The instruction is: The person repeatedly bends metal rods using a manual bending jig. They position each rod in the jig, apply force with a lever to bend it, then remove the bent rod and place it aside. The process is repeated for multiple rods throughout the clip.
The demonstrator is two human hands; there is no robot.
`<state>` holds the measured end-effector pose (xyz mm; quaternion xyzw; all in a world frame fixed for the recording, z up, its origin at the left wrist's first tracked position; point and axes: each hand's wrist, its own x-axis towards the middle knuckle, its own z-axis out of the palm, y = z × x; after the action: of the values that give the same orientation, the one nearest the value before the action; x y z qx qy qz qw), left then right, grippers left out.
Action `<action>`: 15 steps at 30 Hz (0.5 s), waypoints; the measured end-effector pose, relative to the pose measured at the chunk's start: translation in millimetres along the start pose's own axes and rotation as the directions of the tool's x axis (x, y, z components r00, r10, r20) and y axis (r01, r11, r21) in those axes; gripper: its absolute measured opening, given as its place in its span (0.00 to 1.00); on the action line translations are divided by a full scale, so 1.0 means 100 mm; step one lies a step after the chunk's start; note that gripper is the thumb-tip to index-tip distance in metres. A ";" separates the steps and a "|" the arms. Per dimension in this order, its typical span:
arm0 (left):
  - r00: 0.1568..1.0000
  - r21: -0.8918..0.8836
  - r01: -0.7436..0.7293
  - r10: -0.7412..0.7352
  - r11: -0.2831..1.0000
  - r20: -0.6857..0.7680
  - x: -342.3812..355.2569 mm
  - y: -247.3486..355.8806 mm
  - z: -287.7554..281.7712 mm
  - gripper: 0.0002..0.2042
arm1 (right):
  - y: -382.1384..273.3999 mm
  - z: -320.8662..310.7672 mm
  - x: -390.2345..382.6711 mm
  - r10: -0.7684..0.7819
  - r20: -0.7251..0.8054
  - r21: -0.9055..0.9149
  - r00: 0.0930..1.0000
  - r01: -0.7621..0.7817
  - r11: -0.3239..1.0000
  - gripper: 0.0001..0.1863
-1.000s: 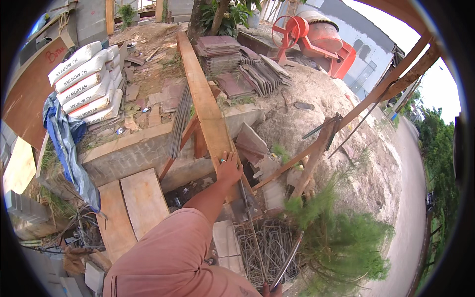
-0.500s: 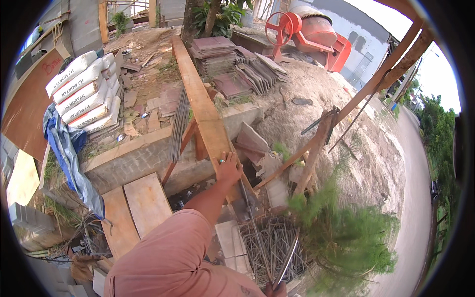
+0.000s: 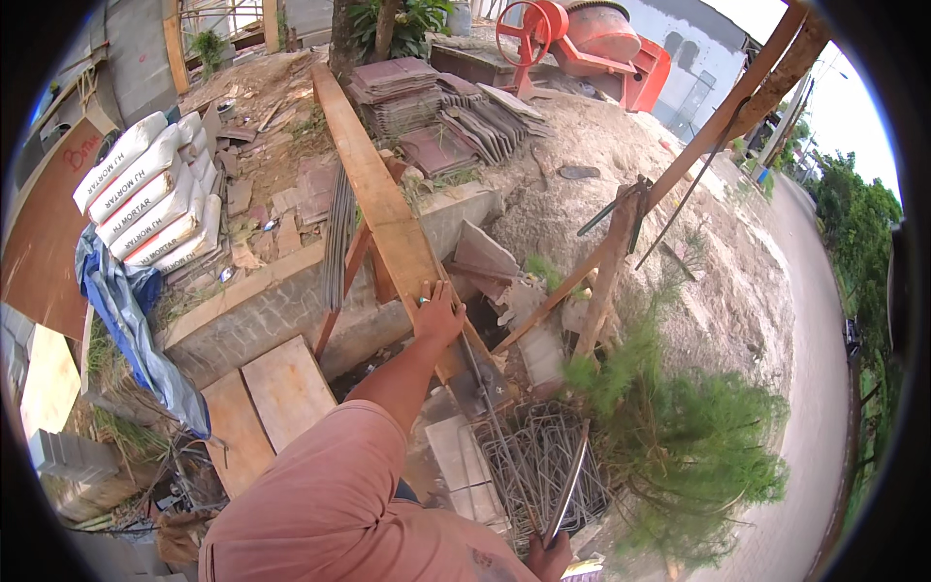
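Observation:
My left hand (image 3: 438,315), wearing a ring, lies on a long wooden plank (image 3: 373,199) with its fingers spread over the surface. From beside this hand, a thin steel rod (image 3: 493,422) runs down toward my right hand. At the bottom edge my right hand (image 3: 550,558) is closed around the lower end of a shiny metal bar (image 3: 570,483), which points up and slightly right. The bar crosses in front of a heap of bent steel stirrups (image 3: 572,456). A dark metal plate (image 3: 497,390) sits at the near end of the plank.
Stacked mortar bags (image 3: 155,199) stand left, beside a blue tarp (image 3: 126,310). Piled roof tiles (image 3: 398,92) and an orange concrete mixer (image 3: 592,48) are at the back. Slanted wooden poles (image 3: 703,145), a sand mound (image 3: 718,291) and a leafy green branch (image 3: 679,446) lie right.
The view has shifted slightly, moving the background left and up. My left hand stays on the plank, and my right hand still grips the metal bar.

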<state>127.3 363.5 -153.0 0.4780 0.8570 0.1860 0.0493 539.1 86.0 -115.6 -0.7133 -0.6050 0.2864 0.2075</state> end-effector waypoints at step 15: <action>1.000 -0.059 -0.003 0.001 0.998 -0.019 0.03 -0.02 0.05 0.34 | 0.23 0.05 -0.01 0.034 0.058 0.047 0.998 -0.037 0.998 0.21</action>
<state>125.6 366.7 -158.3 0.4754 0.8511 0.2161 0.0551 552.1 80.6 -134.1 -0.7102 -0.5910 0.3248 0.2022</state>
